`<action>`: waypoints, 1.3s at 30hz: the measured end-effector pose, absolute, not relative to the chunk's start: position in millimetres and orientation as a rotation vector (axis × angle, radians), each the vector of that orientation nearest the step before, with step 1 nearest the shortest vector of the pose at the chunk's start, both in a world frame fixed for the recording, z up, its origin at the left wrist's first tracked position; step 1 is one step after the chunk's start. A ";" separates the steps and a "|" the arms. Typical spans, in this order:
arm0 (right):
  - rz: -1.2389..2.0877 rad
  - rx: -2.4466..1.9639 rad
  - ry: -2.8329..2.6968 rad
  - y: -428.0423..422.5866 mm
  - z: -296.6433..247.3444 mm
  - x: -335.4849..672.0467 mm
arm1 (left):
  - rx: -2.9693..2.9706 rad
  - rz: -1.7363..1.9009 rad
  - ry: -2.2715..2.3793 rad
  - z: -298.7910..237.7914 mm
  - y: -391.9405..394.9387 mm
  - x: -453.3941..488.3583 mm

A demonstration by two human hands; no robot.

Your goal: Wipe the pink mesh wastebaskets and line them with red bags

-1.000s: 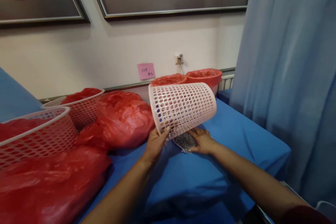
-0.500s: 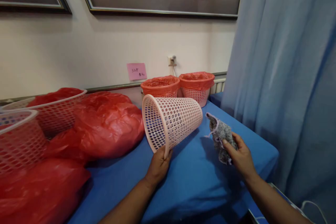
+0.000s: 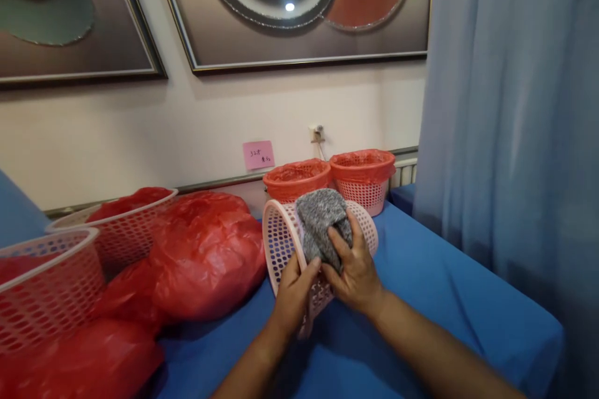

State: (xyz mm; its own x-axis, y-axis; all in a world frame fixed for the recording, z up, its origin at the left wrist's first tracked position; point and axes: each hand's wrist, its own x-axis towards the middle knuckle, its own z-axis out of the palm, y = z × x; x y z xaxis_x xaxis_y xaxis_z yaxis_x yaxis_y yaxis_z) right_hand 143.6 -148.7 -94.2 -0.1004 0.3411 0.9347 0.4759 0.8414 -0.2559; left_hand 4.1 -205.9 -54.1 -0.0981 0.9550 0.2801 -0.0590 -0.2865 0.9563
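Note:
A pink plastic wastebasket [image 3: 279,243] with a perforated wall lies tilted on its side, its mouth facing left. My left hand [image 3: 294,296] grips its rim at the lower front, thumb outside. Against the basket's outer wall, my right hand [image 3: 355,265] presses a grey cleaning cloth [image 3: 321,215] with a fuzzy surface, its fingers bent over the fabric. The cloth hides much of the basket's side, and part of the basket is behind my hands.
Two wastebaskets with red liners, a nearer one [image 3: 297,177] and another [image 3: 369,190], stand at the back. Red plastic bags [image 3: 206,255] and more pink baskets [image 3: 51,299] occupy the left. A blue sheet [image 3: 435,299] covers the table; a blue curtain [image 3: 496,137] hangs at right.
My right hand has brought the cloth leftward onto the basket's outer wall. My left hand still holds the rim. The camera view has tilted up, showing more of the wall pictures.

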 end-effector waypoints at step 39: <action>0.278 -1.120 -1.120 -61.5 -153.8 197.6 | 1.958 1.104 1.197 -135.3 -191.2 -21.6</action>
State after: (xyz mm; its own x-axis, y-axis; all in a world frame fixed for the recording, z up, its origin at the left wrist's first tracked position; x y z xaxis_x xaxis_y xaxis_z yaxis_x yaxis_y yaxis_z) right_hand 197.6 -61.5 -153.8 0.4660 0.6760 0.5709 0.3305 0.4655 -0.8210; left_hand -21.6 -191.2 -135.3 0.2524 0.9037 0.3459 0.4180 -0.4242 0.8033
